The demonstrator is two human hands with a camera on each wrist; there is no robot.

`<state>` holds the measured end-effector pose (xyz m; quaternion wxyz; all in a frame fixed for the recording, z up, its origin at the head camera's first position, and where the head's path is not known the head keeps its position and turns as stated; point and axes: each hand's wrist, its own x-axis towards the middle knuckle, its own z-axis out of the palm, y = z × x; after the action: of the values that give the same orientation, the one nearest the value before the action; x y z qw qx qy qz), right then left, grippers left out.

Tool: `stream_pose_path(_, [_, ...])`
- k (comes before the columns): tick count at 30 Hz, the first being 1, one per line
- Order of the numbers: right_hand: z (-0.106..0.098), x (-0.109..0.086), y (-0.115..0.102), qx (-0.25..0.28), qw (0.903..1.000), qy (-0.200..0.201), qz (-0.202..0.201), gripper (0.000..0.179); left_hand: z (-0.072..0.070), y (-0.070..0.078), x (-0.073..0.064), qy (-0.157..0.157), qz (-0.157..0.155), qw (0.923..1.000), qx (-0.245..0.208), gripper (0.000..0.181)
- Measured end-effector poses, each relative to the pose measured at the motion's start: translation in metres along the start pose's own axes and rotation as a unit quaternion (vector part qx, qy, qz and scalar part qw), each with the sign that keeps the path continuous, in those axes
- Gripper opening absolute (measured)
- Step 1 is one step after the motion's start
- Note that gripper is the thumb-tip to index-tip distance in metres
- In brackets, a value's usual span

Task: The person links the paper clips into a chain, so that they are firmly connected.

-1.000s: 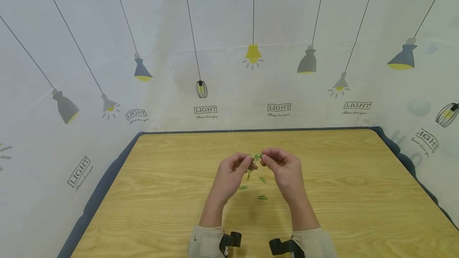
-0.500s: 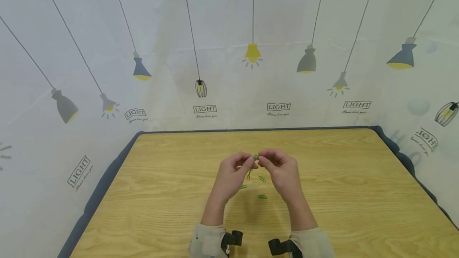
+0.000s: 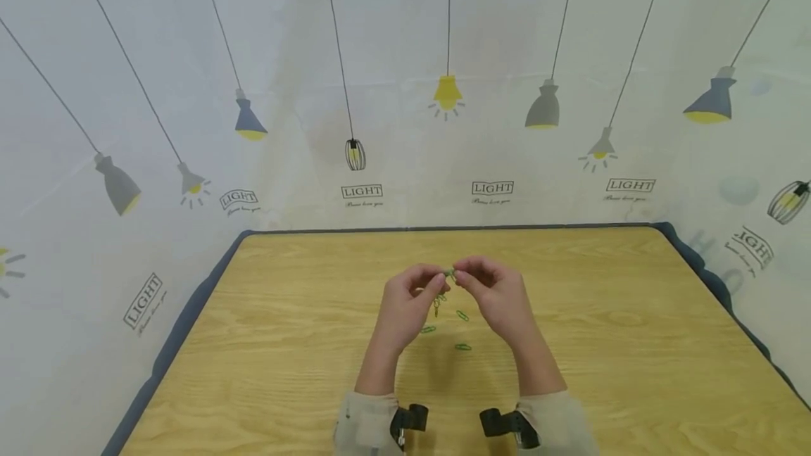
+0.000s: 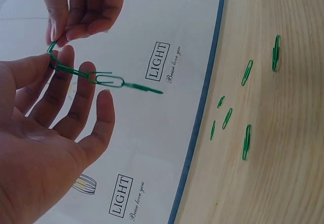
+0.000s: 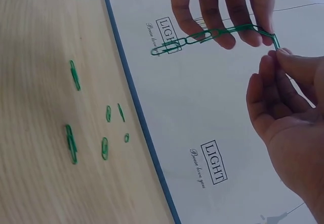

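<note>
My left hand (image 3: 405,308) pinches a chain of linked green paper clips (image 4: 109,79) between thumb and fingertips. Its other fingers spread behind the chain, whose free end hangs down over the table. Close beside it, my right hand (image 3: 503,301) pinches a green paper clip (image 5: 276,42) at the chain's upper end, thumb against index finger. The fingertips of both hands almost meet. Whether that clip is fully hooked into the chain is too small to tell. Below the hands, loose green paper clips lie on the table, among them one paper clip (image 3: 462,315) just under the fingers.
The wood-grain table (image 3: 285,343) has a dark blue edge (image 3: 355,231). Nearer my body lies another loose paper clip (image 3: 463,347), with one more paper clip (image 3: 428,329) by the left wrist. A white curtain (image 3: 405,125) printed with lamps surrounds the table's far side and flanks.
My right hand has moved left, so the fingertips are closer together than a second ago. The chain still hangs from the left hand, and the loose clips have stayed put.
</note>
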<state>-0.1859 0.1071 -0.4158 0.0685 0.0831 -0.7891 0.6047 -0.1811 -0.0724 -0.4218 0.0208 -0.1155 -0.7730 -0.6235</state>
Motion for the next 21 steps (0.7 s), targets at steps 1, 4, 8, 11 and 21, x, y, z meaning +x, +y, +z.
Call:
stream_pose_path(1, [-0.002, 0.001, -0.001, -0.003, 1.0000, -0.008, -0.004, 0.015, 0.000, 0.000, 0.000, 0.000, 0.000, 1.0000, -0.001, 0.026])
stream_pose_path(4, [-0.006, 0.002, -0.003, -0.013, 0.9995, -0.024, -0.018, 0.016, 0.000, 0.000, 0.001, -0.002, -0.002, 1.0000, -0.003, 0.024])
stream_pose_path(8, [-0.011, 0.004, -0.001, -0.023, 0.9990, -0.033, -0.017, 0.019, 0.000, -0.001, 0.002, -0.003, -0.002, 1.0000, 0.002, 0.025])
stream_pose_path(11, [-0.016, 0.007, 0.004, -0.031, 0.9991, -0.029, -0.001, 0.022, -0.002, -0.003, 0.003, 0.008, -0.008, 0.9999, 0.007, 0.025])
stream_pose_path(21, [-0.024, 0.014, 0.037, -0.131, 0.9852, -0.085, 0.071, 0.029, -0.008, -0.012, 0.002, 0.031, -0.018, 0.9993, 0.011, 0.024])
